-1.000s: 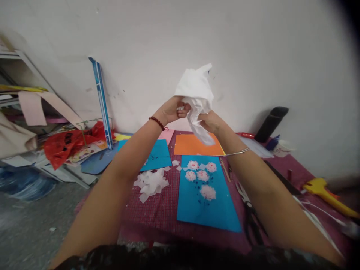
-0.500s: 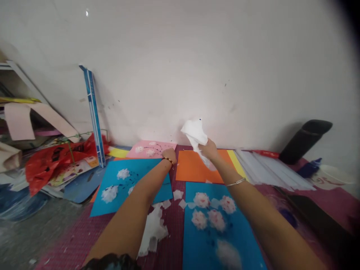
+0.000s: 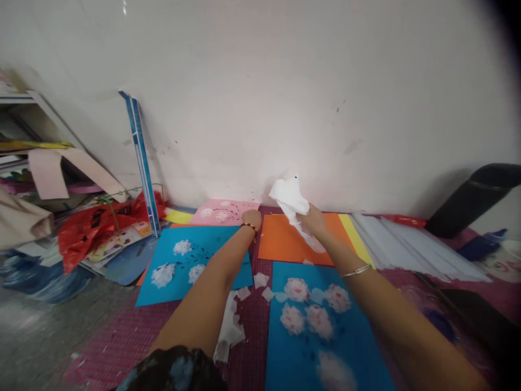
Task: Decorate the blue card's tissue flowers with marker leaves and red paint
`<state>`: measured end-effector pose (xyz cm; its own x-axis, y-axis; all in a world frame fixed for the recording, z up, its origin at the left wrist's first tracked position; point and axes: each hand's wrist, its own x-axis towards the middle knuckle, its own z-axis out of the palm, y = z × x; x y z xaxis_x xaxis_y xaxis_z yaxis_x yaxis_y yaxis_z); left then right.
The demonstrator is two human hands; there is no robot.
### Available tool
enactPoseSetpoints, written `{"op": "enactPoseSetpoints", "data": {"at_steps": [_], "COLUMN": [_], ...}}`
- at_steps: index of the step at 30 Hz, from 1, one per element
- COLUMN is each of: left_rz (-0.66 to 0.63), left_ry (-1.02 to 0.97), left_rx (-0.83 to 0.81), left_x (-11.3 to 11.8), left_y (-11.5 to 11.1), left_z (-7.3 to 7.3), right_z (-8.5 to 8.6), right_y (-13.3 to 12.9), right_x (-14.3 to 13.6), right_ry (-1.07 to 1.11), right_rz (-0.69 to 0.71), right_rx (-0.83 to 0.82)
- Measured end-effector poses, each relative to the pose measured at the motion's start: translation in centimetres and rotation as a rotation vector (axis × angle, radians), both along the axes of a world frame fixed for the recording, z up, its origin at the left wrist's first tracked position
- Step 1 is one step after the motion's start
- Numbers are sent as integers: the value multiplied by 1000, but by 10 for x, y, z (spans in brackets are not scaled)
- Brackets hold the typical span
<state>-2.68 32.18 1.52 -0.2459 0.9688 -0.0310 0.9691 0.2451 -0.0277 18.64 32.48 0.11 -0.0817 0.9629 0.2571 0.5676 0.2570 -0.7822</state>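
Note:
My right hand (image 3: 314, 221) is closed on a crumpled white tissue (image 3: 290, 195), which stands up before the wall and trails down over an orange sheet (image 3: 280, 241). My left hand (image 3: 252, 218) is curled closed at the right edge of a pink sheet (image 3: 199, 218) with white flowers; whatever its fingers hold is hidden. Under my left forearm lies a blue sheet (image 3: 154, 290) bearing white tissue flowers and dark painted branches. Below the orange sheet, a second blue sheet (image 3: 280, 358) carries several pinkish-white tissue flowers (image 3: 319, 320). Torn tissue pieces (image 3: 232, 328) lie between the two blue sheets.
A blue-and-white long box (image 3: 142, 163) leans on the wall at left, beside a red plastic bag (image 3: 87, 228). Stacked white sheets (image 3: 399, 244) and a tilted black bottle (image 3: 464, 203) are at right. A purple woven mat (image 3: 106, 342) lies beneath the papers.
The view has shifted slightly, so most things sit a little farther right or left in it. My right hand still grips the tissue, and my left hand stays closed by the pink sheet.

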Motion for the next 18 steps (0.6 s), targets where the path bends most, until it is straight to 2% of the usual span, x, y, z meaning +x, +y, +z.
{"op": "enactPoseSetpoints", "data": {"at_steps": [5, 8, 12, 18], "left_rz": [19, 37, 47, -29], "left_ry": [37, 57, 38, -27], "left_rx": [123, 208, 281, 263], "left_x": [-22, -37, -43, -29], "left_y": [-11, -23, -34, -40], "left_z": [21, 33, 39, 32], "right_z": [5, 4, 8, 21], "right_y": [-6, -4, 8, 29], "right_x": [3, -8, -45, -118], "right_ry": [-69, -130, -203, -242], "right_rz": [-16, 8, 68, 238], "right_rx": [-9, -25, -51, -99]}}
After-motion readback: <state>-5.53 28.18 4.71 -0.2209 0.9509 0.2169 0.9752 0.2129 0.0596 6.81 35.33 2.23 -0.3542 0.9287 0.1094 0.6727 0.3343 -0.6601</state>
